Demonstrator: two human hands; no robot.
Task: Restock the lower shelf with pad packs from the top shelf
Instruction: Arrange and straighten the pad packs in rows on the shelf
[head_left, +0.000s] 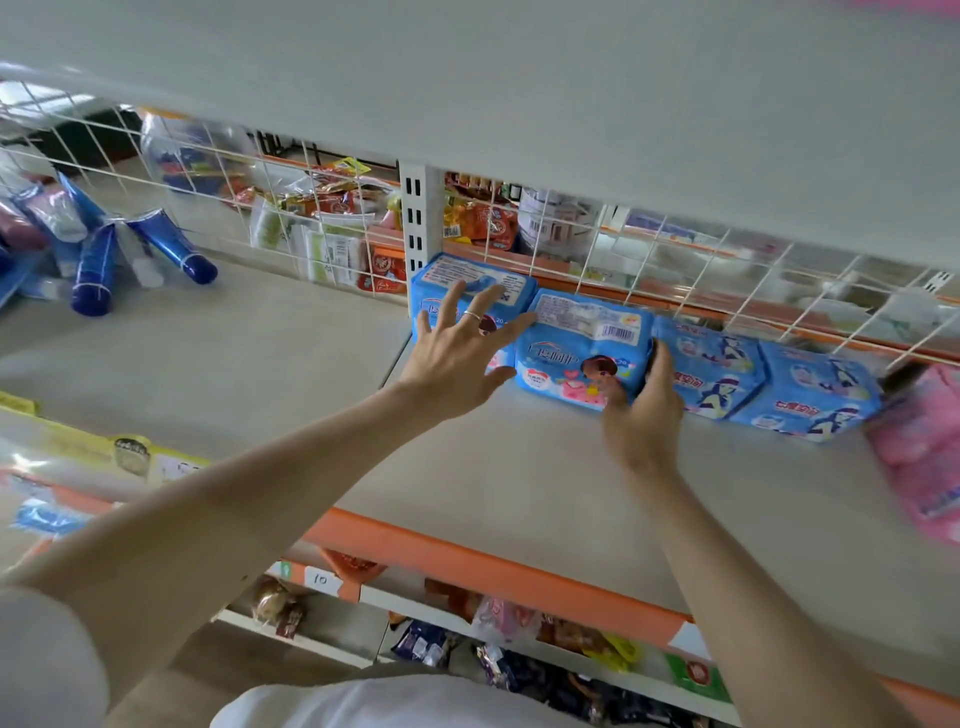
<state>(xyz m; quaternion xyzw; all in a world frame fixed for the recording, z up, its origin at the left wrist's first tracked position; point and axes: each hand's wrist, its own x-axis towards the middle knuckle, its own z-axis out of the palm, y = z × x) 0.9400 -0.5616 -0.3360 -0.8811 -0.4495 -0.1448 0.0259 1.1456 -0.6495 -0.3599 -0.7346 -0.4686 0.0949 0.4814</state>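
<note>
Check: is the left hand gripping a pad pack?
No, the left hand hovers open with fingers spread over the leftmost blue pack, not closed on it.

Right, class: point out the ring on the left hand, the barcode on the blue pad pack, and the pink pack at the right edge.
Ring (473, 315), head view: band on a finger.
Barcode (618, 332), head view: striped label, upper right of the blue pad pack (576, 358).
Pink pack (922, 441), head view: its wrapper face.

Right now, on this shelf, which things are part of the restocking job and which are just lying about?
Job:
- blue pad packs in a row at the wire back
- pink pad pack at far right
- left hand, spread open over the leftmost pack
- right hand, gripping the second pack's right end

Lying about:
- blue tubes at far left
- snack packets behind the wire mesh
</note>
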